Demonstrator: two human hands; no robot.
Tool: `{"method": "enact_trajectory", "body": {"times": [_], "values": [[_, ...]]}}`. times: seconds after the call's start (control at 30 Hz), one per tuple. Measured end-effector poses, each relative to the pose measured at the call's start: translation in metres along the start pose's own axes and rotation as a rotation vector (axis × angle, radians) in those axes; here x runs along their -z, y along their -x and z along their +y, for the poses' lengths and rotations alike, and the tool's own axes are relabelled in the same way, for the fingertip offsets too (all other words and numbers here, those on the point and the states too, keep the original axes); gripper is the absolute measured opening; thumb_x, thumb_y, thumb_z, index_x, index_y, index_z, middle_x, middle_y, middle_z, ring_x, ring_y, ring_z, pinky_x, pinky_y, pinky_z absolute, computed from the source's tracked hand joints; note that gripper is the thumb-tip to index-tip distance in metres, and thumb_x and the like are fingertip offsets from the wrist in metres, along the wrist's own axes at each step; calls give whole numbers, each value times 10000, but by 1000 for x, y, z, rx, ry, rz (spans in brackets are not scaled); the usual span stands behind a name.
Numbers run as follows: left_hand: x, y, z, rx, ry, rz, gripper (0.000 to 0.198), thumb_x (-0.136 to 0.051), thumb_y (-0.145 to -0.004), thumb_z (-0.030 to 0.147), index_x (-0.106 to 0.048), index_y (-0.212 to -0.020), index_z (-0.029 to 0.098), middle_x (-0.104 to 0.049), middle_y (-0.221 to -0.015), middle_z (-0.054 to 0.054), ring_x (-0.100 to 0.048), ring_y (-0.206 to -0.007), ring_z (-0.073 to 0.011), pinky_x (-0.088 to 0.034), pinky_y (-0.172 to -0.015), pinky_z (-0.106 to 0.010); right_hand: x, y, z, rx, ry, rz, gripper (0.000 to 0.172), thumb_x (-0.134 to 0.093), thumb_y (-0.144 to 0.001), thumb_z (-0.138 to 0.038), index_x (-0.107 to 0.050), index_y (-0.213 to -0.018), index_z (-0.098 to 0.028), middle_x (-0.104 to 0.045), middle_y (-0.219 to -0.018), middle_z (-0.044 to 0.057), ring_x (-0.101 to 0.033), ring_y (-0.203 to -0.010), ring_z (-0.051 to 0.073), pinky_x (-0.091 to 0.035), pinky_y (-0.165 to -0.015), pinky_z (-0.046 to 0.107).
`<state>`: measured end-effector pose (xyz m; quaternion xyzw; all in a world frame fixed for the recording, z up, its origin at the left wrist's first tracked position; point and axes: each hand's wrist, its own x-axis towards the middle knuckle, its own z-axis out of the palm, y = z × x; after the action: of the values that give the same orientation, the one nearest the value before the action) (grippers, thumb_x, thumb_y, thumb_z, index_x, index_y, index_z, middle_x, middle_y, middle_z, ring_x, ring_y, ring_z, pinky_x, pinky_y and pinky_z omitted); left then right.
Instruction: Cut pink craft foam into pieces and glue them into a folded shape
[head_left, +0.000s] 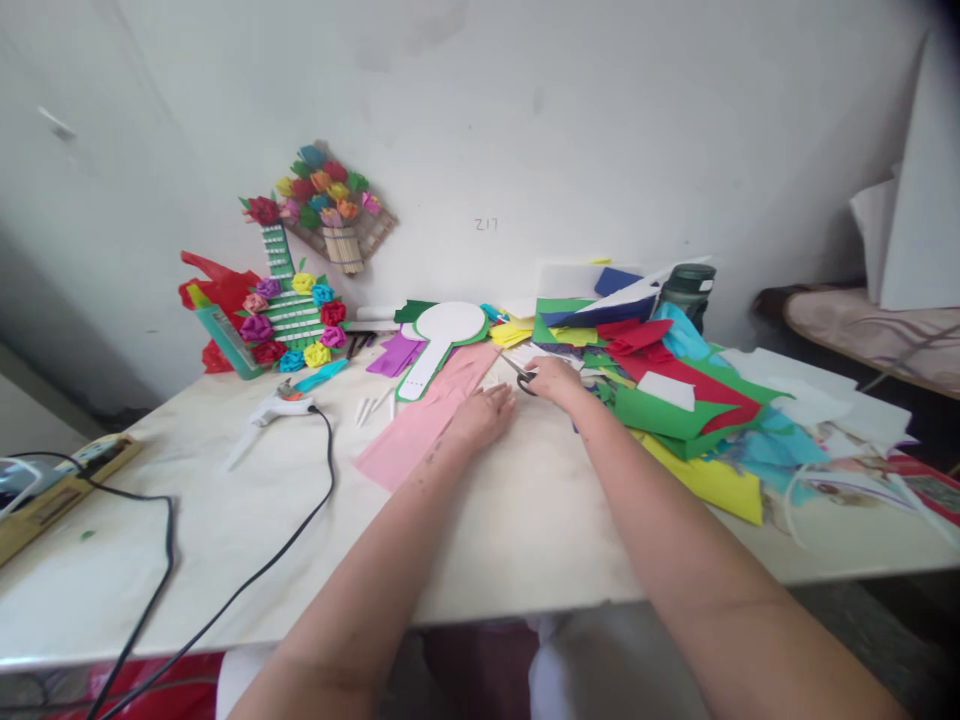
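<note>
My left hand (486,412) lies flat, fingers out, on a pink sheet of foam paper (420,425) in the middle of the white table (240,520). My right hand (556,381) is just to its right, closed round the handles of a pair of scissors (519,373) whose blades point back and left over the pink sheet's far end. A white round paddle shape on green backing (442,335) lies just behind the pink sheet.
A heap of coloured foam sheets (675,400) fills the right side, with a dark bottle (688,290) behind. A glue gun (281,408) with a black cord (247,580) lies left. Paper-flower crafts (296,315) stand at the wall. A box (52,490) sits far left.
</note>
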<state>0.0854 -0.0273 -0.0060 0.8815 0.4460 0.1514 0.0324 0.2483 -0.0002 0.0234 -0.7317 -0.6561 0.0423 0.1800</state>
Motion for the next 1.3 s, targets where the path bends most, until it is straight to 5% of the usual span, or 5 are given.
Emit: {"method": "enact_trajectory", "body": {"times": [0.17,0.4,0.73,1.1,1.3], "values": [[-4,2,0,144,-117,24,542,-218,-878,435,-464,-1204,79,-408,-1325,-154,-303,-1265,-237,-131,-1061,-429,-2,-2,2,-39,-104,53,391,-550,-635,-233,-625,-1017,-267,-648,-1016,30,-583,-925,197,-417,-720,258],[1,0,5,-34,119,29,465,-207,-893,384,-450,-1231,178,-461,-1301,-53,-408,-1198,-144,-267,-1021,-274,-3,-1,-1,-74,-237,38,416,-575,-625,-204,-617,-1038,-244,-665,-918,32,-592,-832,166,-411,-673,229],[7,-22,-37,319,-39,150,412,-316,-858,322,-544,-1125,107,-521,-1224,-128,-466,-1135,-208,-328,-967,-292,-11,2,-7,-64,-274,72,333,-595,-636,-239,-651,-964,-247,-671,-872,14,-600,-804,162,-421,-665,233],[-13,-22,-43,325,-167,35,529,-247,-851,470,-397,-1271,187,-349,-1381,-59,-307,-1241,-248,-229,-1013,-413,-25,-20,2,-165,-640,193,324,-635,-595,-331,-685,-904,-246,-686,-810,-4,-618,-753,154,-451,-643,228],[1,-18,-37,161,-135,174,436,-252,-863,436,-584,-1066,240,-604,-1100,-45,-447,-1102,-216,-289,-961,-404,-36,-32,3,-212,-745,219,352,-603,-623,-337,-679,-950,-234,-695,-818,9,-627,-723,153,-456,-634,230]]}}
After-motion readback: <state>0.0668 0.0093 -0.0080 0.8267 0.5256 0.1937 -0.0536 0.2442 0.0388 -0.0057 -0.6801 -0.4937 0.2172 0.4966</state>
